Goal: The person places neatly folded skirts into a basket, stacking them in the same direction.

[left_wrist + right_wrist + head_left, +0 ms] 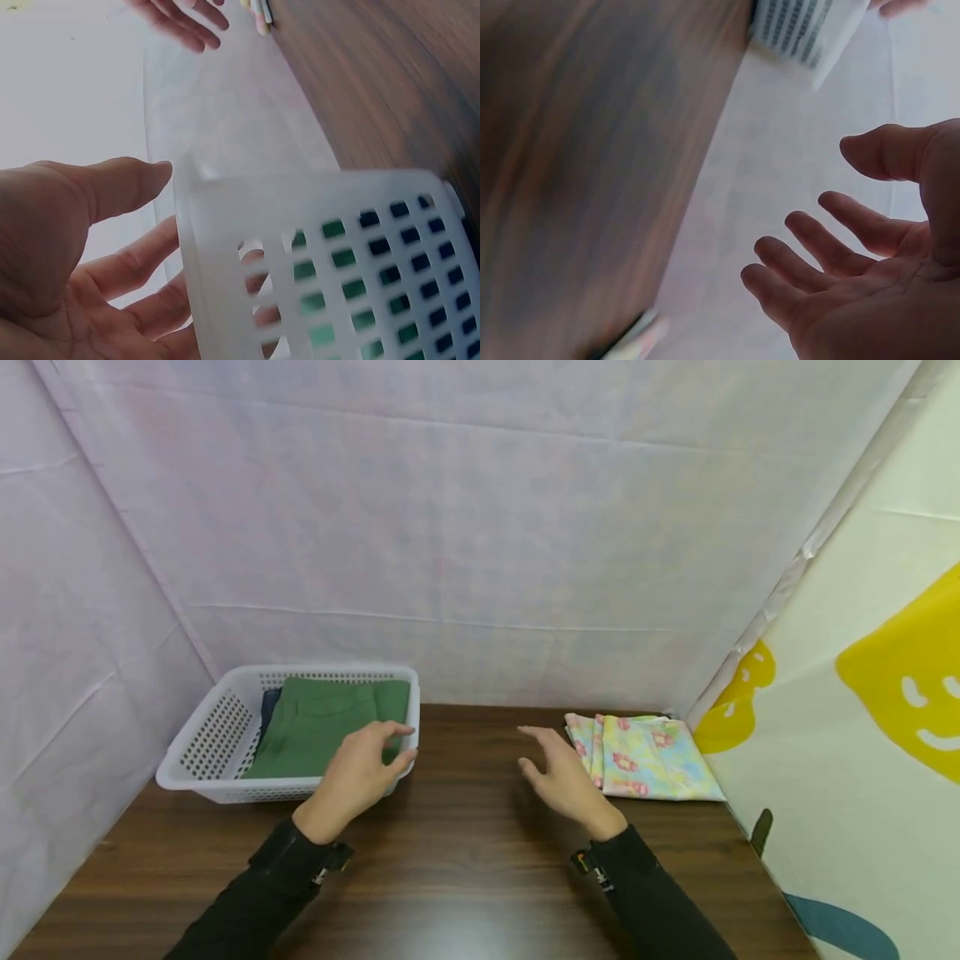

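Note:
A white perforated plastic basket (pixel 262 787) stands at the back left of the table, with a folded green garment (pixel 318 727) inside and some dark blue fabric (pixel 267 708) showing beside it. My left hand (pixel 358 768) is at the basket's right end, thumb and fingers spread apart. In the left wrist view, fingertips show through the holes of the basket (pixel 217 225); whether they touch it I cannot tell. My right hand (pixel 566 779) hovers above the table, fingers spread and holding nothing. Just right of it lies a folded floral cloth (pixel 660 760) in yellow, blue and pink.
The dark wooden table (pixel 457 852) runs back to a pale fabric wall (pixel 480 543). More fabric hangs on the left, and a printed curtain (pixel 840 610) with yellow smiling shapes borders the right side.

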`<state>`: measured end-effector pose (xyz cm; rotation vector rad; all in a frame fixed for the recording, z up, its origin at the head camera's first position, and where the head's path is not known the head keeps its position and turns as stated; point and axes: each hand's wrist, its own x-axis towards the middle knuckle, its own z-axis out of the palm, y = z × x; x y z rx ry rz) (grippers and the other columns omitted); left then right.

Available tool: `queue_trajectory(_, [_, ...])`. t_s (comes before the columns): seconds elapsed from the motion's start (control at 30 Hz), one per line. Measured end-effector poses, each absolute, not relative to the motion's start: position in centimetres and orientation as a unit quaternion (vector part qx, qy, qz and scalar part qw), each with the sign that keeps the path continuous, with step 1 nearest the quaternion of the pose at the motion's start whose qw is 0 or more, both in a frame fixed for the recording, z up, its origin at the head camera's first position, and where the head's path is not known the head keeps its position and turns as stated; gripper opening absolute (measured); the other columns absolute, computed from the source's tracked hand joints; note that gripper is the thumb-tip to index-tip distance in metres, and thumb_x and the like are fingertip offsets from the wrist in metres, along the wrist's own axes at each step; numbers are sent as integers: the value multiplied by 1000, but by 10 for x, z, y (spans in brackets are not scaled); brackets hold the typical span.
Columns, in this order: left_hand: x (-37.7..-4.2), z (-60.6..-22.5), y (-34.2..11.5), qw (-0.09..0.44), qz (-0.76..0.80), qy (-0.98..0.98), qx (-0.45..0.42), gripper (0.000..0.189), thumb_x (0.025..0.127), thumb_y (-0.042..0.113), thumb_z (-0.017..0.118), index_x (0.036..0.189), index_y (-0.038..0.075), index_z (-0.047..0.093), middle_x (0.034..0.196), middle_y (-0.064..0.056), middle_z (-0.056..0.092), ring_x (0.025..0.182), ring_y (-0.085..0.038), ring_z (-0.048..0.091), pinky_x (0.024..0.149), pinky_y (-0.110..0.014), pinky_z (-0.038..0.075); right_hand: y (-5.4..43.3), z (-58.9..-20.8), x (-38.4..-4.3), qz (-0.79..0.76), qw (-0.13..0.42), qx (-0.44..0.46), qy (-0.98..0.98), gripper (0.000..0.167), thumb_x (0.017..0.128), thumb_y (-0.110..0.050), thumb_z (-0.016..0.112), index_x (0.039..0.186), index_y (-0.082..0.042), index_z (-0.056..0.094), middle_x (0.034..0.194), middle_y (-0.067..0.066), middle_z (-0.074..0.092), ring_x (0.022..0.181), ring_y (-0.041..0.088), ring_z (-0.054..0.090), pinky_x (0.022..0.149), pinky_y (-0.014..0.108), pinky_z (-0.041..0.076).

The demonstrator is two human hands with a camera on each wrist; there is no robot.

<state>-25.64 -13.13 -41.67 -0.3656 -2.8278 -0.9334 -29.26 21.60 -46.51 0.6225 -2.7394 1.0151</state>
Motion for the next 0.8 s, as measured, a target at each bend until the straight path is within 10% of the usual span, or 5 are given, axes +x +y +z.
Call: queue_trajectory(0.8, [-254, -429, -58, 117, -300, -927, -194, 35, 110, 25, 85, 143, 13, 81, 149, -18, 76, 136, -43, 73, 110, -61, 65, 302, -490, -297, 288, 21, 23, -957, 63, 118, -20, 64, 170, 12, 46, 173, 48, 38, 159, 69, 45, 129, 80, 45])
